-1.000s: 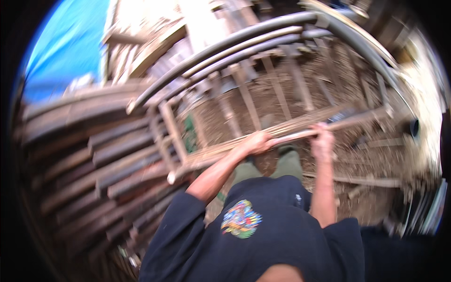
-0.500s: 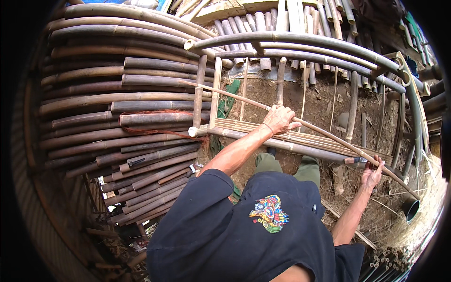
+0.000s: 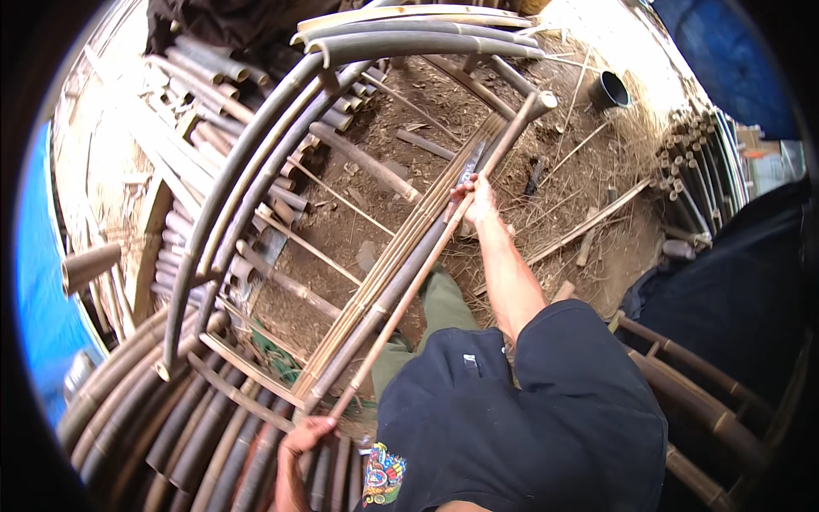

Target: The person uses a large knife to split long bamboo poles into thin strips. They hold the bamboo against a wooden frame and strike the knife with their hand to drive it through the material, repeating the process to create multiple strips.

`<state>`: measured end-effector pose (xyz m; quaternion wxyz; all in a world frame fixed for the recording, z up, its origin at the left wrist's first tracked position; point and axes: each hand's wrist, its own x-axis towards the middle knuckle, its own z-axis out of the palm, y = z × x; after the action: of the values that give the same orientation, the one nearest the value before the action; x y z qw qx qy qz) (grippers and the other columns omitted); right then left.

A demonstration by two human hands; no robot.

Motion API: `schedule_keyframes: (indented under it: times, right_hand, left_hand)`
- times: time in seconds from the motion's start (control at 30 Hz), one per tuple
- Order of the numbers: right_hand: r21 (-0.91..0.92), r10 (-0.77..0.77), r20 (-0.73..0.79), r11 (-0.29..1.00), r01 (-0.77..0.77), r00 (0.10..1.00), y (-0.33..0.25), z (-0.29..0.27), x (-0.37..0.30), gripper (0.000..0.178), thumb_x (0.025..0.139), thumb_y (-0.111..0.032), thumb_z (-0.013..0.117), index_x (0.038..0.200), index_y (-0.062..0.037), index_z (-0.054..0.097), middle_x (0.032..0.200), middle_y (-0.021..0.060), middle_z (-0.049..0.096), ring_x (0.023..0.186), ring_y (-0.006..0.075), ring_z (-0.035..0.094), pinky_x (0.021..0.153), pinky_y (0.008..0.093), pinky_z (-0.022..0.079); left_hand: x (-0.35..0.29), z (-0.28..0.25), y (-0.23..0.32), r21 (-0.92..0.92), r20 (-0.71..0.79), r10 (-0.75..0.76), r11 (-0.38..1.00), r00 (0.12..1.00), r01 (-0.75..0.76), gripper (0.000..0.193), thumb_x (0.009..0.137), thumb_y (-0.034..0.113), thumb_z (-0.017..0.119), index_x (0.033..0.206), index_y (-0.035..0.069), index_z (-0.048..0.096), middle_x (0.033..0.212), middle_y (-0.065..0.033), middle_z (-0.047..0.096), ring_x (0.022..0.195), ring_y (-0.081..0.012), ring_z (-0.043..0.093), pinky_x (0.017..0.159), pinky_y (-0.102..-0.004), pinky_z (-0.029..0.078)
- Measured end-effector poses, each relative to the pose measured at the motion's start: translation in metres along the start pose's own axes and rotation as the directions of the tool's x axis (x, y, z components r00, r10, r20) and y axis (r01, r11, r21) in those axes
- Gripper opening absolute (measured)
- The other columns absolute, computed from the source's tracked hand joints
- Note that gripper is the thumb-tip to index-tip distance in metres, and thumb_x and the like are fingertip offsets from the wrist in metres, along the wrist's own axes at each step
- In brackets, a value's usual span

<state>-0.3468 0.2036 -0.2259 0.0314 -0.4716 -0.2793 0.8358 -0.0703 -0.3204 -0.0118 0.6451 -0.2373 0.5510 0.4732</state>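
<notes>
A long, slim bamboo strip [image 3: 401, 307] lies slantwise along the front rail [image 3: 409, 260] of a bamboo bench frame. My left hand [image 3: 309, 435] is closed at its near-left end, thumb against the strip. Farther up, my right hand [image 3: 478, 203] closes around the same strip. Right by its fingers a knife-like tool with a silver blade [image 3: 474, 160] and a reddish-brown handle shows; whether my right hand also grips it I cannot tell. Several thin slats [image 3: 388, 256] run side by side along the inner side of the rail.
Bent bamboo poles [image 3: 256, 141] form the frame's far side. Stacked poles [image 3: 213, 435] fill the lower left, and cut pieces [image 3: 200, 77] lie behind the frame. A black bucket [image 3: 608, 90] stands at the far right, near upright bamboo bundles [image 3: 687, 162]. Shavings litter the dirt floor.
The view has turned to the right, so the bench appears slanted. My left hand has shifted from the strip's middle to its near-left end. My right hand stays on the strip.
</notes>
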Motion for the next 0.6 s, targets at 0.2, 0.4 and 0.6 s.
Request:
schedule_keyframes:
  times: [0.2, 0.4, 0.6]
  right_hand:
    - [0.132, 0.185, 0.154, 0.969, -0.206, 0.971, 0.008, -0.003, 0.011, 0.036, 0.099, -0.048, 0.044, 0.084, -0.0151, 0.048, 0.050, -0.0068, 0.031, 0.036, 0.0083, 0.027, 0.032, 0.0244, 0.022]
    - [-0.618, -0.309, -0.541, 0.777, -0.120, 0.782, 0.013, -0.004, 0.027, 0.046, 0.098, -0.046, 0.043, 0.091, -0.0035, 0.057, 0.071, 0.0099, 0.059, 0.052, 0.0222, 0.057, 0.039, 0.0359, 0.043]
    - [-0.470, -0.148, -0.533, 0.870, -0.146, 0.833, 0.065, -0.016, 0.047, 0.046, 0.098, -0.050, 0.043, 0.079, -0.0085, 0.049, 0.052, 0.0003, 0.045, 0.035, 0.0114, 0.041, 0.032, 0.0324, 0.041]
  left_hand:
    - [0.001, 0.012, -0.019, -0.305, 0.411, -0.187, 0.894, 0.893, 0.327, 0.047, 0.097, 0.045, 0.052, 0.089, 0.000, 0.063, 0.063, 0.0034, 0.042, 0.055, -0.0089, 0.039, 0.052, -0.0242, 0.038]
    - [0.023, 0.033, -0.022, 0.820, -0.447, 0.510, 0.561, 0.735, 0.110, 0.044, 0.093, 0.043, 0.056, 0.071, 0.005, 0.060, 0.060, -0.0167, 0.059, 0.057, -0.0351, 0.061, 0.050, -0.0419, 0.045]
    - [0.035, 0.014, -0.053, 0.818, -0.541, 0.582, 0.531, 0.608, 0.220, 0.037, 0.092, 0.040, 0.057, 0.081, 0.005, 0.057, 0.067, -0.0200, 0.060, 0.062, -0.0410, 0.060, 0.055, -0.0497, 0.046]
